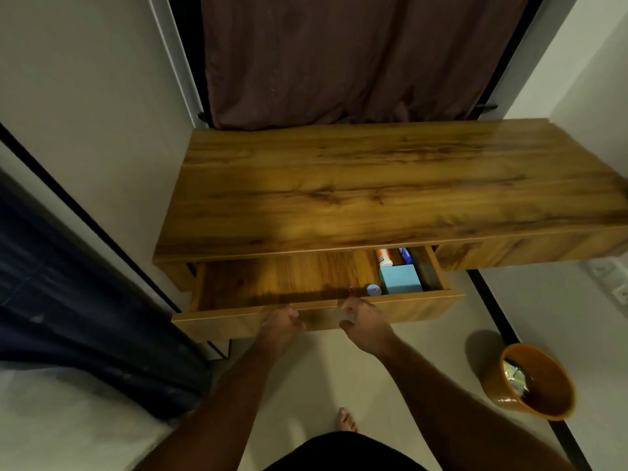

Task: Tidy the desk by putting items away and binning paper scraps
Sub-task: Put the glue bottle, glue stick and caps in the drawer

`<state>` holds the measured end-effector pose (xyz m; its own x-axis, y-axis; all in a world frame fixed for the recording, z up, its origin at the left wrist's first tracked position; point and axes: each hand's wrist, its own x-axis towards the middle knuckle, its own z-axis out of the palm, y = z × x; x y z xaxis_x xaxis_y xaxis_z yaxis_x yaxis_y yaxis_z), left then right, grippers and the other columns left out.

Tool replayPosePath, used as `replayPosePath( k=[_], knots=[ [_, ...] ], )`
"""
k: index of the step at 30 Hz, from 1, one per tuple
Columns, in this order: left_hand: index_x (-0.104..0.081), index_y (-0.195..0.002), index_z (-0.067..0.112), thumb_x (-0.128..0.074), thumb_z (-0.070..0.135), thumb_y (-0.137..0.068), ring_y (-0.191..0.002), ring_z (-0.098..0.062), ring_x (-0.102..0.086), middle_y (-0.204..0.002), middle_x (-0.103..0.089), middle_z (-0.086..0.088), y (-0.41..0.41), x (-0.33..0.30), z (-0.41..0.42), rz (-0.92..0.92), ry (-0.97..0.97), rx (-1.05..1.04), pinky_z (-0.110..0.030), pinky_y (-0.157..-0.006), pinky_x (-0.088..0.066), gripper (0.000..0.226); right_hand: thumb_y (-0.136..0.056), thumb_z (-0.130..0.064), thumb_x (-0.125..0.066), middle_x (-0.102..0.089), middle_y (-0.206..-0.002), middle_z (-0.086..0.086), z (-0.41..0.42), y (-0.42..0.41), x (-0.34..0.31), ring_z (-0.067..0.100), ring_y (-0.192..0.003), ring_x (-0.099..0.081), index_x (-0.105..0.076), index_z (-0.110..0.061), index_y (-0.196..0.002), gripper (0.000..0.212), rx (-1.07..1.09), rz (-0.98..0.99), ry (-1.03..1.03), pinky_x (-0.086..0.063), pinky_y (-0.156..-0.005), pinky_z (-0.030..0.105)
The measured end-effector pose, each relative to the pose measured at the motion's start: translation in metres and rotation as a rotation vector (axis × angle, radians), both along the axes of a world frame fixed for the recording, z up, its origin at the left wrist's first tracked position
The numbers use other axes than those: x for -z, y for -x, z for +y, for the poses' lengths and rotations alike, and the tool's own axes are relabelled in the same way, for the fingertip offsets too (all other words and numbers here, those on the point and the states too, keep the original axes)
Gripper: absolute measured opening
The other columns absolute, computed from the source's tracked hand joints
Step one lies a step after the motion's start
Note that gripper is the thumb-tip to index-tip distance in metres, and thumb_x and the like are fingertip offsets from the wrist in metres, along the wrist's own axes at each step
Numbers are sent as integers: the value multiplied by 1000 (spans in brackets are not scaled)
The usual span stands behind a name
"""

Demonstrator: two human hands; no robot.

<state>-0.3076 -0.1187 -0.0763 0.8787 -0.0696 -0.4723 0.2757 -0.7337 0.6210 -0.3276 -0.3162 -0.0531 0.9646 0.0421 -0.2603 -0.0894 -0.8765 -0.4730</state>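
The wooden desk [373,185] has a bare top. Its drawer [424,305] is pulled out below the front edge. At the drawer's right end lie a light blue box [401,278], a glue bottle [385,258], a blue tube [405,254] and a small round blue cap [373,289]. My left hand [280,326] curls over the top edge of the drawer front. My right hand [368,326] is beside it at the drawer front, closed on a small pale item with a red tip [350,293] that sticks up over the edge. What the item is I cannot tell.
An orange waste bin [492,385] stands on the floor at the right, with something shiny inside. A brown curtain [339,62] hangs behind the desk. Dark blue fabric [68,300] lies at the left. My bare foot [346,419] is on the pale floor.
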Motion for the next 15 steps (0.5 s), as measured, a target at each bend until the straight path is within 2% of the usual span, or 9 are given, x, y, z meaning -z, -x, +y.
replayPosePath(
  k=[4,7,8,9,12,15],
  knots=[
    [-62,-115,8,-59,22,-92,-108,-26,-59,-114,-62,-11,-33,1,-8,-51,-36,-2,-32,-89,-49,27,-93,-26,-60,-66,-114,2,-5,-36,2,20,-108,-61,-64,-13,-116,27,-133,-12,32,-47,-96,27],
    [-55,-126,3,-50,15,-98,-124,-25,-51,-132,-52,-8,-55,1,-18,-75,-60,32,-9,-82,-41,31,-87,-33,-68,-63,-123,-1,-10,-60,5,18,-115,-57,-62,-19,-121,37,-146,-5,8,-44,-98,28],
    [-54,-128,4,-50,16,-98,-125,-23,-49,-131,-51,-4,-60,-1,-20,-85,-77,44,-6,-82,-38,32,-85,-35,-70,-61,-126,-2,-11,-66,4,18,-118,-55,-60,-20,-123,41,-152,-3,15,-43,-99,29],
    [-53,-129,6,-52,18,-96,-124,-21,-49,-131,-50,-1,-67,-1,-22,-103,-87,37,-9,-86,-40,35,-84,-36,-71,-59,-129,-1,-13,-74,6,18,-120,-53,-59,-20,-125,45,-162,-4,19,-43,-100,29],
    [-36,-145,16,-58,22,-89,-126,-29,-48,-141,-47,-11,-81,-3,-29,-100,-105,-13,-35,-103,-41,60,-84,-37,-70,-48,-144,2,-19,-94,6,21,-133,-41,-53,-19,-136,58,-190,49,36,-36,-108,33],
    [-20,-151,18,-58,15,-90,-127,-30,-47,-146,-41,-12,-92,-2,-37,-128,-98,6,-34,-99,-39,73,-85,-38,-70,-30,-157,3,-24,-109,7,21,-145,-24,-43,-20,-144,68,-210,103,33,-27,-114,35]
  ],
)
